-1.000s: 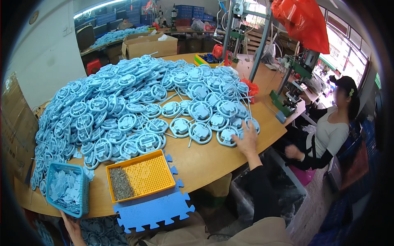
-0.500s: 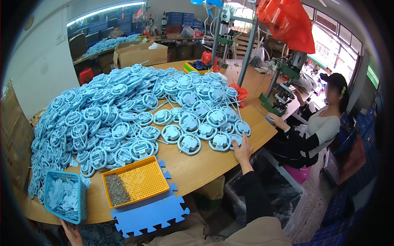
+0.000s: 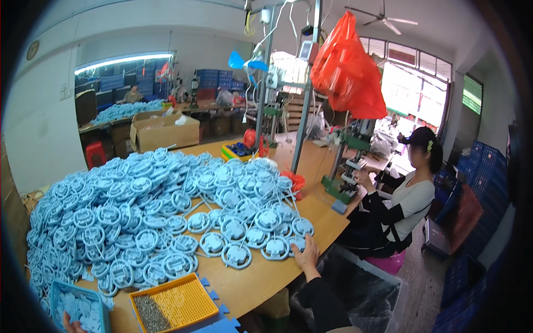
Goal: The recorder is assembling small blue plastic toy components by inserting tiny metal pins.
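My right hand (image 3: 306, 258) reaches across the table's right edge, fingers and thumb spread, touching the near edge of a light-blue round plastic part (image 3: 298, 244) that lies flat. Part of that piece is hidden behind the fingers. Beyond it spreads a big heap of similar blue ring-shaped parts (image 3: 125, 205) with thin stems. At the lower left my left hand (image 3: 72, 324) is cut off by the picture's lower edge; its visible fingers are apart over the near side of a blue basket (image 3: 54, 294). Small flat pale-blue pieces (image 3: 82, 309) fill the basket.
A yellow tray (image 3: 195, 279) with small metal pieces (image 3: 151, 312) stands on a blue foam mat (image 3: 222, 324). A co-worker (image 3: 412, 194) sits right, hands at a green bench machine (image 3: 340, 190). A red bag (image 3: 350, 69) hangs above; a clear plastic-lined container (image 3: 355, 288) stands below the table edge.
The view has tilted up, so the table sits lower in it. My left hand's fingers have come over the basket's near side. The co-worker's hand has moved to the machine.
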A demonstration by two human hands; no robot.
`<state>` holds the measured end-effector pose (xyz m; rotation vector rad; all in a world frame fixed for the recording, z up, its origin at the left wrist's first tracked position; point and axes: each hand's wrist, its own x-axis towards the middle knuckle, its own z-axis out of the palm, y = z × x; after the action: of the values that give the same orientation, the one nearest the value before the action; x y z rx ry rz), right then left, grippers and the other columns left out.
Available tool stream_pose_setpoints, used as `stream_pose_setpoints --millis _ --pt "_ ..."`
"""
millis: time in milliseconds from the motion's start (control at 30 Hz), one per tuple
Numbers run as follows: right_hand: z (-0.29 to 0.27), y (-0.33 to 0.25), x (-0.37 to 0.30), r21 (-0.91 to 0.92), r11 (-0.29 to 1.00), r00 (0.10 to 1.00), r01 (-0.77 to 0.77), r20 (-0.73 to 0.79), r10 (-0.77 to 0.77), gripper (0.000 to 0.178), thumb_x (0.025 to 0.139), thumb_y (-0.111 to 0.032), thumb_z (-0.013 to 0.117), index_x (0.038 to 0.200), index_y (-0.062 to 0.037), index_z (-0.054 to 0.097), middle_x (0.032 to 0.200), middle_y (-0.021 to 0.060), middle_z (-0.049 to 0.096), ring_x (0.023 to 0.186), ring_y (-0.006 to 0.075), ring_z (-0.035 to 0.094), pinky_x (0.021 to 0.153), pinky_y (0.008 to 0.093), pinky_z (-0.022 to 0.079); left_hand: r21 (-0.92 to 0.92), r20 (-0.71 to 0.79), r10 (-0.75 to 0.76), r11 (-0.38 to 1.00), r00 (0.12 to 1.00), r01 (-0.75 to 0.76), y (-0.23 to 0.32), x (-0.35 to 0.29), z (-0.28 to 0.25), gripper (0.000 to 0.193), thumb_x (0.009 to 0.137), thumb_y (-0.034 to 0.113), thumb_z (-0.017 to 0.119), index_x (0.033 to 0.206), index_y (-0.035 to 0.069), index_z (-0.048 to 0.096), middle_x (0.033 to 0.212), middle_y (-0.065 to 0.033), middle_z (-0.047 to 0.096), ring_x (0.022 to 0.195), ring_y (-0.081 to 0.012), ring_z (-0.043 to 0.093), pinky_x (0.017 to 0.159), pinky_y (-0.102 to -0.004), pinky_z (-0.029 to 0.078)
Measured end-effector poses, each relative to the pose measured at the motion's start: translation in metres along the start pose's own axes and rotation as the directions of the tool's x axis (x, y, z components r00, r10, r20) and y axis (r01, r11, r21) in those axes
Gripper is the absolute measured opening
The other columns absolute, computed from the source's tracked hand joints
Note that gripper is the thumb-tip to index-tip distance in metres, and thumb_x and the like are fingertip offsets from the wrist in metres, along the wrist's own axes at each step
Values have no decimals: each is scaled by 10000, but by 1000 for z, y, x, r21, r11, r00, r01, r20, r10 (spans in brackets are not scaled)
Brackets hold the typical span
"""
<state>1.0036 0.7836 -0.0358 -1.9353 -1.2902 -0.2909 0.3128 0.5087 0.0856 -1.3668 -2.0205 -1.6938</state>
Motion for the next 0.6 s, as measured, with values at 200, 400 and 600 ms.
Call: stream_pose_setpoints --millis 200,400,600 --pt "-1 1 -1 0 999 997 -37 61 36 760 759 -541 638 1314 -64 434 1327 159 459 1235 317 417 1026 430 298 -228 315 7 971 949 68 25 -2 77 363 910 53 497 1263 -26 476 1229 -146 484 949 -228 563 800 -314 484" --pt "-4 2 -2 -57 998 998 -33 44 35 728 770 -525 639 1275 -29 469 1298 174 489 1208 334 449 999 431 331 -336 461 199 941 865 -38 60 2 104 353 896 39 535 1242 -23 505 1241 -128 449 932 -208 567 800 -298 482" --pt "4 -3 4 33 999 999 13 -31 -12 708 776 -495 649 1273 -25 466 1286 188 486 1188 357 455 984 440 343 -330 569 353 925 743 -188 109 -11 139 306 893 61 552 1190 -12 552 1153 -137 531 900 -213 572 818 -306 473"
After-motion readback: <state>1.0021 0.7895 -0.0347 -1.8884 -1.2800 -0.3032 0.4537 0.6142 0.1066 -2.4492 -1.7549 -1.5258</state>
